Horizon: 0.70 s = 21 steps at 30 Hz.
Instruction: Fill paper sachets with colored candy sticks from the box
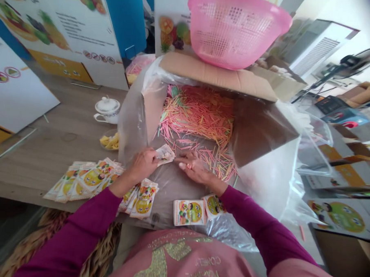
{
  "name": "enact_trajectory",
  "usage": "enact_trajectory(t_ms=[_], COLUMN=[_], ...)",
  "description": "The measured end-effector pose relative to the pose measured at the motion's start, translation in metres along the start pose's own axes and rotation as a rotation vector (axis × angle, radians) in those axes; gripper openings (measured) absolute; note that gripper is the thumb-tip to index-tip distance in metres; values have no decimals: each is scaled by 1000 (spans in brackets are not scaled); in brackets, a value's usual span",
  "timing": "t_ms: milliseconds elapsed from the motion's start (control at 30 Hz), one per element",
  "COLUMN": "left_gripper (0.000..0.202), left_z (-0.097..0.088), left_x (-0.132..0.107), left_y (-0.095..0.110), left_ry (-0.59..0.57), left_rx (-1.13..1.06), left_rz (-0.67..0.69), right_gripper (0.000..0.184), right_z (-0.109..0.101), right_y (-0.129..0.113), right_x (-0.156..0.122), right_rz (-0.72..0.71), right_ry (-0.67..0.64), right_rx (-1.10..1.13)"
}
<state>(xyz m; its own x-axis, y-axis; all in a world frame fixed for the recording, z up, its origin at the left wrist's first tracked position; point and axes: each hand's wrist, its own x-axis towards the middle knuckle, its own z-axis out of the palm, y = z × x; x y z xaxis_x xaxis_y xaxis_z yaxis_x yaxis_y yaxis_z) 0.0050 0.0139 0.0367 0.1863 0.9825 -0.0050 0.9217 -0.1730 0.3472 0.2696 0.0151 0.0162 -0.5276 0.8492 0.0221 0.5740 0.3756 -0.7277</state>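
Note:
My left hand [144,163] is closed round a small printed paper packet [165,154], held just above the clear plastic sheet [170,183]. My right hand [192,166] lies beside the packet with its fingers pinched together over loose pink, yellow and green sticks [201,114]; what they pinch is too small to see. The sticks spill from a cardboard box [256,125] tipped on its side. A spread of similar packets [88,177] lies to the left, and two more packets [189,212] lie in front of me.
A pink plastic basket [235,30] sits on top of the box. A white lidded teapot [107,109] and a small dish of yellow snacks [111,142] stand on the wooden table. Printed boards stand behind. A fan [357,60] and boxes are at right.

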Motion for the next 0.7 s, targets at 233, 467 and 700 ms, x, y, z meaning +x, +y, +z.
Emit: enact_trajectory(t_ms=[233,467,700], left_gripper=[21,27,34], left_z=[3,-15,-15], left_x=[-6,-14,-28], left_y=[-16,3,28], left_ry=[131,147,128], left_rx=[-270,-756,-1100], left_rz=[86,95,51], right_gripper=[62,84,83], right_z=[-11,-37,-18], right_y=[-14,-65,-81], right_x=[-4,18,29], right_rz=[16,-152,-168], right_ry=[3,180,62], right_rx=[-29,266,390])
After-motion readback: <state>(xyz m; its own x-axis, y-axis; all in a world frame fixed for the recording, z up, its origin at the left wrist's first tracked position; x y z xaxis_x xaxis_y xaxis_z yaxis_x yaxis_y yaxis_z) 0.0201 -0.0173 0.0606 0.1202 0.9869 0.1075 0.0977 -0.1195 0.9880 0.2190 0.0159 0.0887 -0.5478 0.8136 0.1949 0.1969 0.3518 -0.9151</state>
